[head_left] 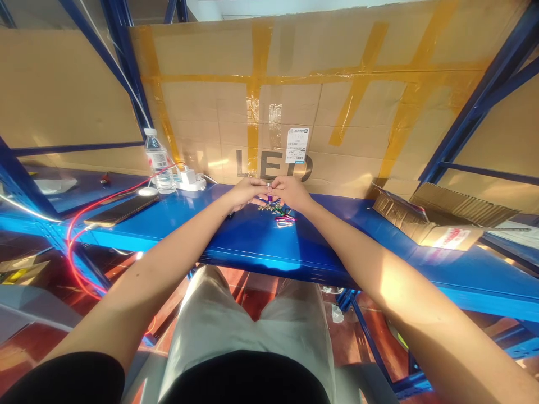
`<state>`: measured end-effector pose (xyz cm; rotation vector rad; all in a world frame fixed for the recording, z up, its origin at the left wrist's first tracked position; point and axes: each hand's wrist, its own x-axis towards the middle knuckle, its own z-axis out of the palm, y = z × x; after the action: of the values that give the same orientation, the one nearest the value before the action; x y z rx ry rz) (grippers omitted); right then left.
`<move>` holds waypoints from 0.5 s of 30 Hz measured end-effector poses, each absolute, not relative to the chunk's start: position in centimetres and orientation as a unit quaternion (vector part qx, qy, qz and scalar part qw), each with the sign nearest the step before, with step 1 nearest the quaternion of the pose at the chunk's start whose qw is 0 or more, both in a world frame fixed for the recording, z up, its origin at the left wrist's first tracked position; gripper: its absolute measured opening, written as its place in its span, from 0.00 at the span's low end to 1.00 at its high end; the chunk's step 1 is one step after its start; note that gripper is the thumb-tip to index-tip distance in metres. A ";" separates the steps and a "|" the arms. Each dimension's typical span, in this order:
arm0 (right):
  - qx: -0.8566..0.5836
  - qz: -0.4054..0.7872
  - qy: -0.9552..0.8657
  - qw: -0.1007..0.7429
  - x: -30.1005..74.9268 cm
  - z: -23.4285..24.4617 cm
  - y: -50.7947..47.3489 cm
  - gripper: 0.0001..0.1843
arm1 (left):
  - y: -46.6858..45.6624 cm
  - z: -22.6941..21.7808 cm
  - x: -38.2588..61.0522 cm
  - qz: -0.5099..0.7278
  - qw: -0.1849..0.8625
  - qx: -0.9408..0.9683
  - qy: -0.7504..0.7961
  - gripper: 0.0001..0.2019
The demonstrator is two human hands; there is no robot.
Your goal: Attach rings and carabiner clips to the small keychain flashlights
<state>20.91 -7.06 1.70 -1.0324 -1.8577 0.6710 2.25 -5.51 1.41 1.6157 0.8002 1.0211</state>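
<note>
Blue shelf [236, 247] bears bottle [159, 161], phone [122, 210], cardboard box [438, 221].

both hands [269, 193] meet, fingertips pinched

Both bare arms are stretched forward over the glossy blue metal counter [379, 235]. The left hand [246, 192] and the right hand [291, 192] are brought together, fingertips touching, and a small purple piece [269, 198] is pinched between them; its shape cannot be made out. A little heap of small coloured metal clips [278, 212] is seen on the counter just below the hands. At the left, a clear plastic water bottle [159, 163], a white charger block [190, 179], a dark flat phone [122, 210] and a red cable [84, 224] are laid out. An open brown cardboard box [438, 219] is placed at the right.
</note>
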 end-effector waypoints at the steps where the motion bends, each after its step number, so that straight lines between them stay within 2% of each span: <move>1: -0.410 0.267 -0.756 0.435 20.9 1.7 -7.0 0.07 | -5.5 1.4 2.2 0.427 0.514 0.665 0.334 0.12; 4: -0.402 0.260 -0.776 0.410 21.1 1.8 -6.6 0.02 | -5.3 1.5 2.1 0.447 0.516 0.647 0.340 0.08; 8: -0.467 0.212 -0.769 0.382 22.5 1.6 -5.2 0.14 | -4.9 1.6 2.1 0.492 0.486 0.615 0.379 0.06; 12: -0.475 0.066 -0.825 0.298 24.7 1.0 -3.6 0.17 | -4.8 1.7 2.2 0.515 0.489 0.595 0.376 0.05; 15: -0.433 0.035 -0.869 0.237 25.8 0.5 -2.8 0.20 | -4.9 1.7 2.2 0.522 0.490 0.600 0.358 0.03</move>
<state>25.80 -2.79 0.49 -1.1857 -2.3818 0.0959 2.21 -4.93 1.70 1.4566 0.8684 1.2674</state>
